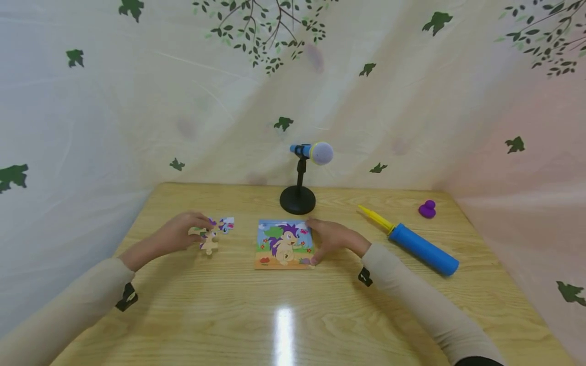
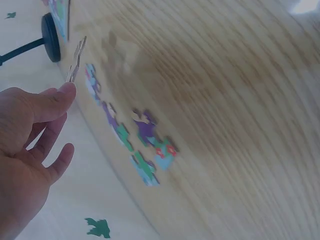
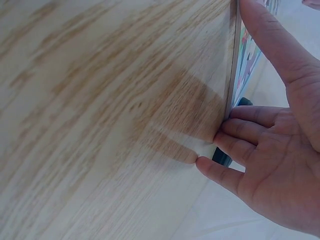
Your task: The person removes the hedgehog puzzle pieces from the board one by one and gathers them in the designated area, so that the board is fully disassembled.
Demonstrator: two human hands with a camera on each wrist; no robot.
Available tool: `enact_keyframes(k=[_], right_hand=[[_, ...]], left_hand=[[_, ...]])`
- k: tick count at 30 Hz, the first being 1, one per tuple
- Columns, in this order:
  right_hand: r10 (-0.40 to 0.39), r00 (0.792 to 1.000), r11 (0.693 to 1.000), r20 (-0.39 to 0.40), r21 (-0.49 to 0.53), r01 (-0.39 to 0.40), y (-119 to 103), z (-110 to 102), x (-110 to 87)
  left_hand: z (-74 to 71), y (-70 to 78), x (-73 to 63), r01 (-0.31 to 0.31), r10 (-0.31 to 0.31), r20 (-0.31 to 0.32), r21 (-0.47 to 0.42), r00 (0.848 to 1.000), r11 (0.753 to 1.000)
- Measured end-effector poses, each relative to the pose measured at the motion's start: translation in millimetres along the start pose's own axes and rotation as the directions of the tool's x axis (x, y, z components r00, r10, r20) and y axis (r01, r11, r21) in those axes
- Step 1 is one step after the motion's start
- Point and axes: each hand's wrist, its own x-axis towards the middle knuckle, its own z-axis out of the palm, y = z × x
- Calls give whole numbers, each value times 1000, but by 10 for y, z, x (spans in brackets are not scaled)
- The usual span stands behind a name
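Observation:
My left hand (image 1: pixel 180 232) pinches a beige puzzle piece (image 1: pixel 209 244) between thumb and fingers, over the table's left side. Edge-on, that thin piece (image 2: pixel 76 60) shows past the thumb tip in the left wrist view. Several loose puzzle pieces (image 2: pixel 145 126), purple, green and blue, lie on the table near this hand. At the middle is a flat picture board (image 1: pixel 285 245) of a purple-haired hedgehog. My right hand (image 1: pixel 335 238) holds its right side, thumb at the near corner and fingers at the far one. Several fingertips (image 3: pixel 218 138) touch the tabletop beside the board's edge.
Behind the board stands a blue toy microphone (image 1: pixel 320 153) on a black round-based stand (image 1: pixel 297 200). To the right lies a blue hand pump (image 1: pixel 423 249) with a yellow nozzle. A small purple object (image 1: pixel 428 209) sits near the far right corner. Cloth hangs behind the table.

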Motion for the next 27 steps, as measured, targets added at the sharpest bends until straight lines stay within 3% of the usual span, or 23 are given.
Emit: enact_keyframes(k=[6,13,20,27], right_hand=[[1,1000,1000,1,13,-1,-2,7,-3],[-1,1000,1000,3,10,1,-2,7,2],[4,1000,1000,6,20,-4,6,20,4],[3,1000,1000,4,11,-3,8,10,8]], left_hand=[[38,-105,-69,25,-24,27,-34,999,999],[152,-212,-98,-16,16,-11,-24,1000,1000],[221,-285,-122,51,-51,28,-12,998,999],[229,-303,-97,75,-75,6,16,997,997]])
